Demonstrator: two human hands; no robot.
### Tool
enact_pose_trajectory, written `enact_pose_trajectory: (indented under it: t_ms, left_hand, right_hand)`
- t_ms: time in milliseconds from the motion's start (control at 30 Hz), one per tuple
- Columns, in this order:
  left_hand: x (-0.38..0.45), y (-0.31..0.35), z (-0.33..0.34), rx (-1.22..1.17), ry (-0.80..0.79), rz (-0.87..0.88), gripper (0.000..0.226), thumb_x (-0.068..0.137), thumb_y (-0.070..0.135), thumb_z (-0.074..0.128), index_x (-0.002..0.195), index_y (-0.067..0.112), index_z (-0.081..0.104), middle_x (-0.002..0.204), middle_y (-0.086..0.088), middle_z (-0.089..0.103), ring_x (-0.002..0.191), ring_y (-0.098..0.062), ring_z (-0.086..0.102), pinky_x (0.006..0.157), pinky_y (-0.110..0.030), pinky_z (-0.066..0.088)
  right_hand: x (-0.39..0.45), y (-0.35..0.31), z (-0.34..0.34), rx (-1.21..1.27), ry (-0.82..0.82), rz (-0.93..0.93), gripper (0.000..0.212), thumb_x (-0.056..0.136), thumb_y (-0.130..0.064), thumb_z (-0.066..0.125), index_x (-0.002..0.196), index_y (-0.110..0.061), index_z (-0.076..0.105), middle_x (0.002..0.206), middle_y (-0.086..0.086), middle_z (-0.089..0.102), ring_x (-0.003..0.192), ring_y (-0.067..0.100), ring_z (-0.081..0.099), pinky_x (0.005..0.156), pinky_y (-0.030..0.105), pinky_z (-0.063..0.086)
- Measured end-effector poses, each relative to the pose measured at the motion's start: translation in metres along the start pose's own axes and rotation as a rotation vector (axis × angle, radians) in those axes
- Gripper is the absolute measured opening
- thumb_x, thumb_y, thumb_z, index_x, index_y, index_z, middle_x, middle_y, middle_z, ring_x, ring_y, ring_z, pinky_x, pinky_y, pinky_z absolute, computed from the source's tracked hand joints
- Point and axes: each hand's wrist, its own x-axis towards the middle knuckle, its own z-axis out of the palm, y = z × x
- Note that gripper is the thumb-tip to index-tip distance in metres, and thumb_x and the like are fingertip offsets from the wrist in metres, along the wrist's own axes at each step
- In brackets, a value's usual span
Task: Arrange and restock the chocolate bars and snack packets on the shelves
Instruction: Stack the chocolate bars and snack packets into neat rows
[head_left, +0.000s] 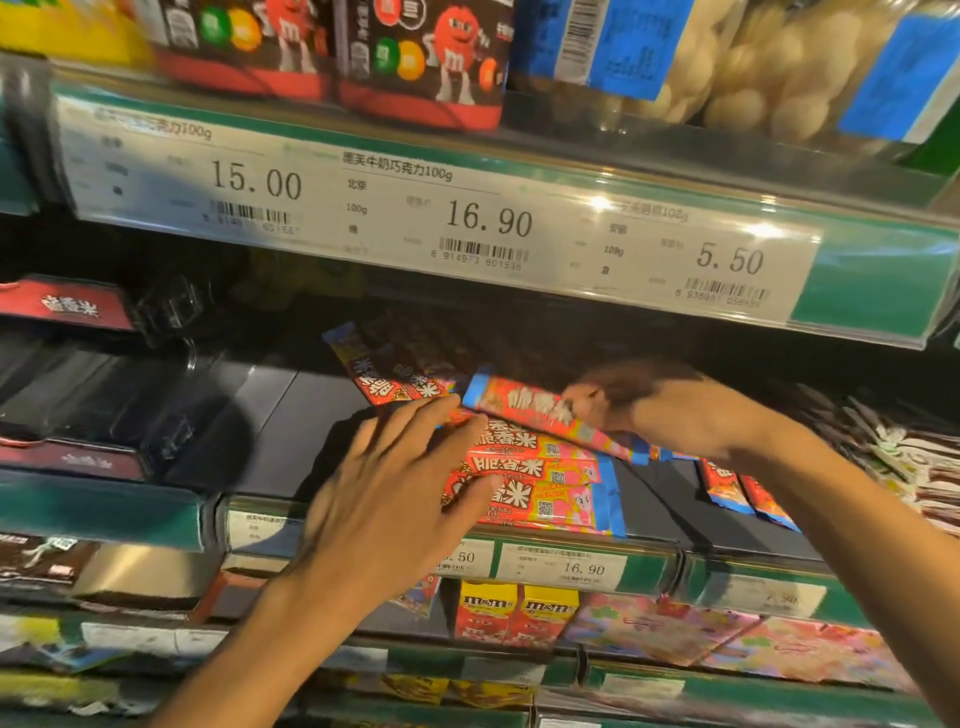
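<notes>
A stack of red chocolate bars with blue ends lies on the black middle shelf. My left hand rests with straight fingers on the stack's left end. My right hand grips one red bar and holds it tilted just above the stack. Two more red bars lie farther back on the shelf. Other red bars lie below my right wrist.
The upper shelf edge carries price labels, with M&M's boxes and bags of pale round sweets above. Dark chocolate boxes stand at the left, dark wrapped packets at the right. Yellow M&M's boxes fill the lower shelf.
</notes>
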Motion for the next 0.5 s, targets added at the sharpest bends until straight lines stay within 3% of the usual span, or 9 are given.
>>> enact_pose_trajectory:
  t_ms: [67,167,267,400,500]
  left_hand:
    - [0.000,0.002,-0.001,-0.050,0.040,-0.047,0.068,0.090,0.073,0.028,0.140,0.030,0.044,0.145,0.010,0.042,0.131,-0.011,0.039,0.103,-0.037,0.040]
    - [0.001,0.003,-0.004,-0.159,0.063,-0.113,0.082,0.081,0.081,0.031,0.146,0.030,0.027,0.150,0.011,0.034,0.135,-0.011,0.034,0.108,-0.036,0.036]
    - [0.002,0.003,-0.005,-0.115,0.035,-0.047,0.078,0.085,0.076,0.023,0.153,0.037,0.018,0.159,0.015,0.022,0.146,-0.008,0.021,0.115,-0.042,0.031]
    - [0.001,0.002,-0.005,-0.029,-0.027,0.009,0.065,0.092,0.069,0.025,0.147,0.036,0.038,0.155,0.014,0.035,0.143,-0.007,0.030,0.113,-0.039,0.033]
    - [0.000,0.001,-0.004,-0.012,-0.075,0.013,0.073,0.091,0.072,0.016,0.151,0.033,0.032,0.157,0.014,0.030,0.145,-0.006,0.027,0.115,-0.036,0.029]
  right_hand:
    - [-0.008,0.003,0.012,0.081,-0.044,-0.049,0.011,0.097,-0.013,0.061,0.099,-0.004,0.067,0.075,0.020,0.064,0.062,0.012,0.053,0.059,0.019,0.043]
    - [-0.004,0.012,0.025,0.160,-0.024,-0.104,0.008,0.095,-0.014,0.064,0.099,-0.008,0.068,0.084,0.026,0.065,0.067,0.023,0.057,0.063,0.033,0.046]
    - [-0.004,0.015,0.034,0.076,0.058,-0.191,0.006,0.093,-0.018,0.068,0.097,-0.015,0.072,0.081,0.013,0.069,0.068,0.017,0.063,0.063,0.032,0.051]
    - [-0.004,0.021,0.054,-0.121,0.253,-0.264,0.010,0.090,-0.032,0.070,0.098,-0.029,0.075,0.097,-0.008,0.070,0.095,0.008,0.062,0.087,0.036,0.050]
    - [-0.014,0.024,0.064,-0.253,0.326,-0.298,0.034,0.092,-0.053,0.056,0.114,-0.033,0.072,0.121,-0.011,0.066,0.116,0.007,0.056,0.101,0.041,0.043]
